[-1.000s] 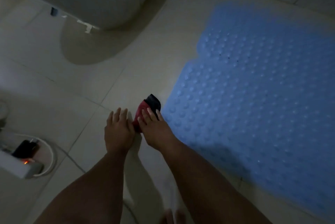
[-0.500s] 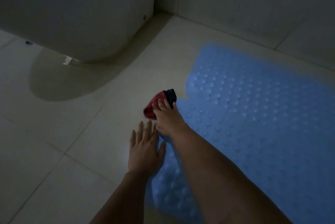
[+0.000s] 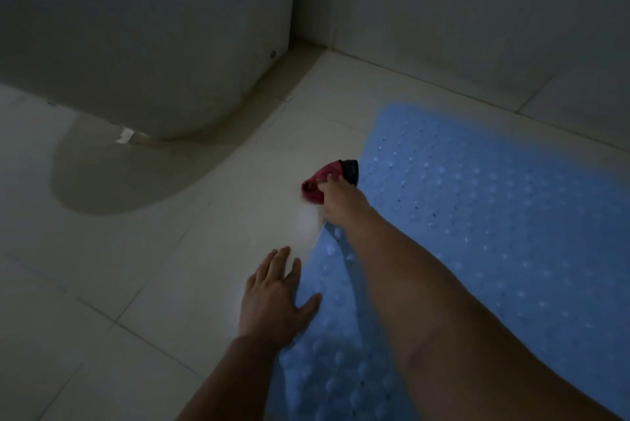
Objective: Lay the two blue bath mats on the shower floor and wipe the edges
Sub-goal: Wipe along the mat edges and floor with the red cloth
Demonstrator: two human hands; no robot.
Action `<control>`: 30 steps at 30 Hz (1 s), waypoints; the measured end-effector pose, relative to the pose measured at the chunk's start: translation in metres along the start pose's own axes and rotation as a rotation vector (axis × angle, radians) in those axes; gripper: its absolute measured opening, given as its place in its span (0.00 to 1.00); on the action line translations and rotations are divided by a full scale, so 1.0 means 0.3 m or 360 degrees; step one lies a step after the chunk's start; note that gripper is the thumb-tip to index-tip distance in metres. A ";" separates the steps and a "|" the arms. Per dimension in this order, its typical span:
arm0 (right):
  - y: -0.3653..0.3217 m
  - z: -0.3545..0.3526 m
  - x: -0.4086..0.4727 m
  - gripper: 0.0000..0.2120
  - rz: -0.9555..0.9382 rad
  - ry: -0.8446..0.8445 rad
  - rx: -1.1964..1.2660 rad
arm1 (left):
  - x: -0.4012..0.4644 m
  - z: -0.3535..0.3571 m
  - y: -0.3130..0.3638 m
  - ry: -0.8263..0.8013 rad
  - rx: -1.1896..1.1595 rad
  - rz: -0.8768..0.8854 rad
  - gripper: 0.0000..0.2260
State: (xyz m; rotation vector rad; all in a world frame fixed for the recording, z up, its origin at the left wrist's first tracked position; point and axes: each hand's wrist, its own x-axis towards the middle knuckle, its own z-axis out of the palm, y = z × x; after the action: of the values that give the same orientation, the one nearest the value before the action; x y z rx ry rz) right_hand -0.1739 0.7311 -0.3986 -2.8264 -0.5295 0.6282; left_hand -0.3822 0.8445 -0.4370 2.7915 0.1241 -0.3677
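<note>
Right-hand grip: the right hand (image 3: 335, 201) is closed on a bunched red cloth (image 3: 318, 184) with a dark patch at its far end, fingers curled over the top and pressing it down onto the floor.
Cloth position: right at the left edge of the blue bath mat (image 3: 494, 216), touching both the mat's border and the tile beside it.
Left hand: the left hand (image 3: 276, 298) holds nothing — palm flat, fingers spread, resting partly on the tile and partly on the near edge of the mat, apparently pinning it.
Mats: blue dimpled material covers the floor from near the far wall to the bottom of the view; a seam or overlap seems to run under the right forearm, so this is likely both mats, though I cannot tell for certain in this dim light.
Step in hand: wiping along the mat's edge, judging by the cloth's place.
Doing it well: keep the cloth low and follow the border closely, with the flat hand holding the mat so the stroke does not lift or slide it.
Floor: pale tiled floor (image 3: 102, 284) with visible grout lines — a darker, perhaps damp, patch lies below the toilet.
Room: a white toilet (image 3: 153, 46) stands at upper left, tiled wall (image 3: 477, 11) behind; lighting is poor.
</note>
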 end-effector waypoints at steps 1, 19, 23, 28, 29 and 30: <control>-0.014 -0.022 -0.013 0.24 0.0037 -0.0018 0.0089 | 0.012 -0.042 -0.001 -0.0108 -0.0065 0.0008 0.36; -0.105 -1.259 -1.107 0.10 0.0647 0.0040 0.1861 | -0.292 -1.377 0.709 -0.0150 -0.1435 -0.0091 0.10; -0.188 -1.699 -1.442 0.24 0.0768 0.0233 0.1888 | -0.454 -1.844 0.959 -0.0283 -0.1612 0.0004 0.07; -0.291 -2.087 -1.787 0.18 0.0993 0.0536 0.1902 | -0.655 -2.300 1.142 -0.0335 -0.1672 0.0204 0.01; -0.309 -2.153 -1.845 0.15 0.0989 0.0602 0.1903 | -0.697 -2.378 1.168 -0.0348 -0.1640 0.0266 0.02; -0.328 -2.210 -1.880 0.14 0.0985 0.0643 0.1899 | -0.720 -2.438 1.187 -0.0356 -0.1602 0.0312 0.04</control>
State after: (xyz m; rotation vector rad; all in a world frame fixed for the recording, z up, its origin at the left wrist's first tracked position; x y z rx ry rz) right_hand -0.3878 0.5298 0.4266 -1.7956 0.6335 0.2606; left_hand -0.3714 0.7372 0.3977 1.7412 -0.0207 -0.4126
